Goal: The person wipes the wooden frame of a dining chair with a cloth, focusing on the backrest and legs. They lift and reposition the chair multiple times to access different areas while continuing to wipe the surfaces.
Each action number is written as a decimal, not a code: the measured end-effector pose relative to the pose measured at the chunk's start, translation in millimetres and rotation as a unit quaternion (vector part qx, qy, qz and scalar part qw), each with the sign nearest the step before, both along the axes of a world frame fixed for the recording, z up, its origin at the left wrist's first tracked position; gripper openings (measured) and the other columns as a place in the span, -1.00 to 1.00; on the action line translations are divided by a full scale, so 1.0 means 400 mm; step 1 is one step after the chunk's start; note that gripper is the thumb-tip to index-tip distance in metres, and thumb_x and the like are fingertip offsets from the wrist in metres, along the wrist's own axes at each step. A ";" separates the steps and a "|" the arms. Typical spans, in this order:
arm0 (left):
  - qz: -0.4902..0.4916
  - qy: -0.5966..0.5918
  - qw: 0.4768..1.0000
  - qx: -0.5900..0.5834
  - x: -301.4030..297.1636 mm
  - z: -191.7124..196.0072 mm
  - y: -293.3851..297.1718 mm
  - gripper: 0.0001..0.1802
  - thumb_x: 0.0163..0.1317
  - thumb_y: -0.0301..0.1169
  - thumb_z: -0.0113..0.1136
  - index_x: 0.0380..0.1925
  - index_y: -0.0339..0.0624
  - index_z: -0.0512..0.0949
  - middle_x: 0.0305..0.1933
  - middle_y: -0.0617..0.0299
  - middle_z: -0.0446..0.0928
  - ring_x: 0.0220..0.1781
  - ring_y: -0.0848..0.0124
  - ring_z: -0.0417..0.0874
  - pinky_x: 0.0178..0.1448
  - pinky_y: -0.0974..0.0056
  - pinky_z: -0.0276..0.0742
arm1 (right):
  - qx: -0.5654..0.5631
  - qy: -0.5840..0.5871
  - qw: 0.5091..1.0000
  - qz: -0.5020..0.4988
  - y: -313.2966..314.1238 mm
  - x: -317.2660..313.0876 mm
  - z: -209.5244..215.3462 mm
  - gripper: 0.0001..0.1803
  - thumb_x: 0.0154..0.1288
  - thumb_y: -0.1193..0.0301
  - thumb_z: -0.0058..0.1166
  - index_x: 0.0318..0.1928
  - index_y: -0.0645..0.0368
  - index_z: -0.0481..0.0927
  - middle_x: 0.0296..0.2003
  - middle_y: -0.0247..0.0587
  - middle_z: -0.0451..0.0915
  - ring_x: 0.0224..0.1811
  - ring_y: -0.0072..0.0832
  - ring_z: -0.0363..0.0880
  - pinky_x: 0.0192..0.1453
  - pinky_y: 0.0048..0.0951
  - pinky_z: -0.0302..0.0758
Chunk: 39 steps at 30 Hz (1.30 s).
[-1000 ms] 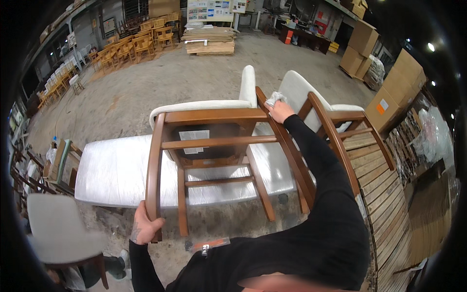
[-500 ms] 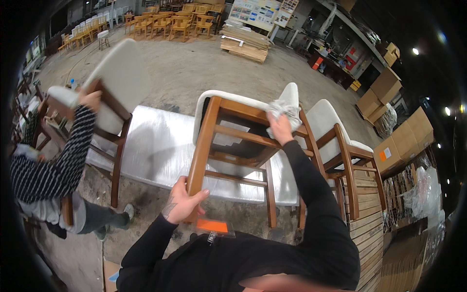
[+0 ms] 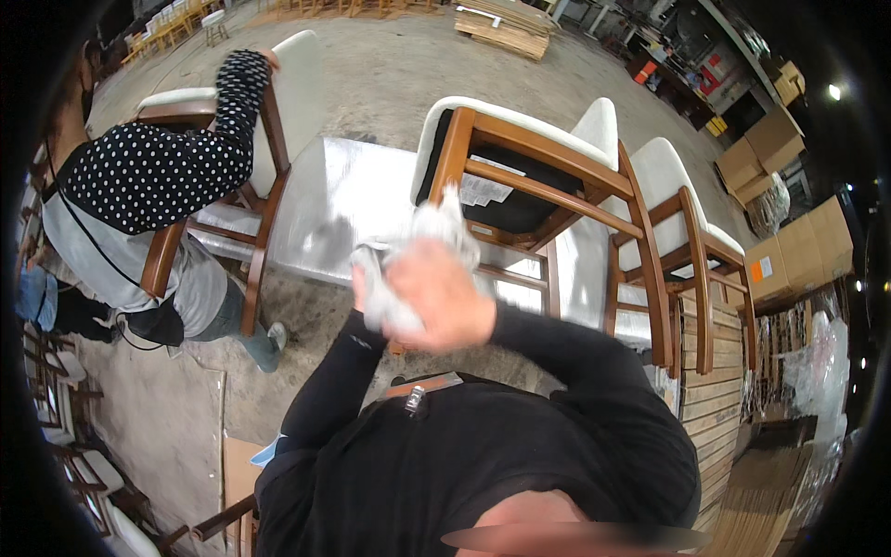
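Note:
Before me a wooden chair with a pale upholstered seat is tipped so that its dark underside faces me. My right hand, smeared by motion, is closed on a white cloth wrapped round the chair's near-left leg. Beside it, my left hand is at the lower end of that leg, its fingers mostly hidden by cloth, so its grip cannot be made out. Under the chair lies a low platform with a shiny silvery cover.
At left, a person in a dotted sleeve bends over another pale chair. A further chair stands to the right on wooden slats. Cardboard boxes are stacked at far right, and flat boards lie at the back.
My right hand has brought the cloth from the far seat rail to the near-left leg, next to my left hand. The view has shifted, and the person at left leans in further.

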<state>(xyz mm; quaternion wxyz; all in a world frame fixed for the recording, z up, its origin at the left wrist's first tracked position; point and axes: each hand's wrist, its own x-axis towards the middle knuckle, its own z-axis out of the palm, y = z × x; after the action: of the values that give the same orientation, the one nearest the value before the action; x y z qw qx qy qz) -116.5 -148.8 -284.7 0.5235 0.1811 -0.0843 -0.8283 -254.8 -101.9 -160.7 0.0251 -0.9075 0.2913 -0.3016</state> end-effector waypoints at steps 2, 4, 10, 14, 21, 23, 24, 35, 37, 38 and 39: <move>-0.077 -0.068 0.995 -0.017 0.040 0.037 -0.054 -0.26 0.42 0.21 -0.25 0.29 -0.18 0.32 0.26 -0.04 0.50 0.35 0.02 0.46 0.39 -0.17 0.35 | 0.037 -0.054 0.992 0.105 0.108 -0.021 -0.026 -0.61 0.10 0.10 0.28 -0.34 0.20 0.61 -0.25 -0.16 0.58 -0.05 -0.20 0.58 0.21 -0.05 0.32; -0.053 -0.224 0.973 -0.011 0.056 0.100 -0.100 -0.22 0.36 0.22 -0.09 0.32 -0.18 0.31 0.24 -0.03 0.52 0.41 0.17 0.39 0.36 -0.03 0.27 | 0.053 -0.196 0.969 0.140 0.120 -0.065 -0.052 -0.64 0.11 0.21 0.28 -0.22 0.24 0.64 -0.20 -0.13 0.62 -0.06 -0.13 0.60 0.14 0.04 0.38; 0.026 -0.656 0.573 -0.491 -0.109 0.236 -0.057 -0.30 0.55 0.07 -0.29 0.50 -0.12 0.16 0.59 0.01 0.08 0.66 0.06 -0.07 0.62 -0.16 -0.28 | 0.319 -0.588 0.714 -0.205 -0.115 -0.076 -0.167 -0.40 0.61 0.00 -0.22 0.05 0.36 0.58 -0.14 -0.20 0.66 -0.12 -0.48 0.53 0.04 -0.36 0.49; -0.033 -0.707 0.539 -0.456 -0.126 0.268 -0.049 -0.28 0.55 0.12 -0.43 0.54 -0.04 0.11 0.64 0.05 -0.03 0.69 0.04 -0.24 0.60 -0.27 -0.45 | 0.486 -0.670 0.558 -0.058 -0.009 0.049 -0.270 -0.17 0.58 -0.15 -0.34 0.45 0.38 0.18 0.37 0.22 0.32 0.28 -0.30 0.46 0.29 -0.36 0.41; -0.038 -0.706 0.511 -0.489 -0.132 0.254 -0.071 -0.20 0.52 0.20 -0.36 0.52 -0.13 0.13 0.64 0.00 -0.04 0.69 0.02 -0.23 0.62 -0.21 -0.41 | 0.479 -0.122 0.856 -0.152 0.125 -0.101 -0.316 -0.14 0.42 -0.26 -0.12 0.02 0.46 0.59 -0.19 0.49 0.58 -0.02 0.11 0.63 0.12 -0.15 0.56; -0.051 -0.727 0.480 -0.489 -0.136 0.260 -0.066 -0.18 0.49 0.20 -0.25 0.52 -0.15 0.12 0.64 -0.03 -0.06 0.68 0.01 -0.22 0.62 -0.22 -0.37 | 0.434 -0.072 0.874 -0.206 0.063 -0.175 -0.313 -0.34 0.37 -0.15 0.07 -0.07 0.32 0.60 -0.24 0.18 0.66 -0.18 -0.04 0.67 -0.03 -0.17 0.56; -0.054 -0.742 0.456 -0.489 -0.136 0.264 -0.062 -0.17 0.47 0.20 -0.19 0.52 -0.16 0.11 0.64 -0.04 -0.07 0.68 0.00 -0.21 0.62 -0.22 -0.34 | 0.396 -0.162 0.878 -0.214 0.021 -0.188 -0.308 -0.50 0.35 -0.05 0.13 -0.07 0.16 0.61 -0.24 0.09 0.67 -0.20 -0.04 0.66 -0.07 -0.17 0.56; -0.013 -0.673 0.487 -0.556 -0.125 0.246 -0.070 -0.23 0.24 -0.41 0.19 0.47 -0.25 0.20 0.60 -0.11 0.02 0.62 0.02 0.05 0.62 0.04 -0.03 | 0.441 0.061 0.795 -0.411 -0.233 -0.424 -0.405 -0.20 0.10 -0.28 0.18 0.16 0.06 0.63 0.16 -0.02 0.60 0.22 -0.03 0.54 0.22 0.17 0.42; -0.010 -0.670 0.496 -0.552 -0.121 0.237 -0.074 -0.24 0.22 -0.53 0.14 0.47 -0.26 0.21 0.60 -0.12 0.02 0.62 0.07 0.05 0.63 0.09 -0.05 | 0.375 -0.051 0.843 -0.382 -0.148 -0.449 -0.523 -0.34 0.15 -0.20 0.15 -0.03 0.12 0.71 -0.07 0.06 0.69 0.00 -0.01 0.66 0.07 -0.02 0.56; -0.010 -0.658 0.514 -0.549 -0.120 0.233 -0.078 -0.24 0.21 -0.55 0.12 0.46 -0.26 0.21 0.60 -0.11 0.03 0.63 0.08 0.05 0.63 0.11 -0.06 | 0.368 -0.096 0.838 -0.391 -0.079 -0.466 -0.591 -0.39 0.17 -0.16 0.13 -0.13 0.15 0.74 -0.19 0.10 0.71 -0.11 0.00 0.69 0.00 -0.08 0.59; -0.011 -0.630 0.540 -0.558 -0.118 0.228 -0.081 -0.24 0.21 -0.55 0.11 0.46 -0.26 0.22 0.60 -0.11 0.03 0.62 0.09 0.05 0.62 0.12 -0.06 | 0.333 -0.156 0.841 -0.397 0.011 -0.480 -0.662 -0.43 0.19 -0.10 0.14 -0.19 0.21 0.72 -0.24 0.14 0.70 -0.14 0.05 0.68 -0.03 -0.03 0.57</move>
<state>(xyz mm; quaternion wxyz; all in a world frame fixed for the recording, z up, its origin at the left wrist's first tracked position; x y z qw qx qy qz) -163.6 -181.2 -193.4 0.3213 0.3268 -0.8396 -0.2916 -446.9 -97.6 -425.7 0.2486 -0.5925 0.7015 -0.3082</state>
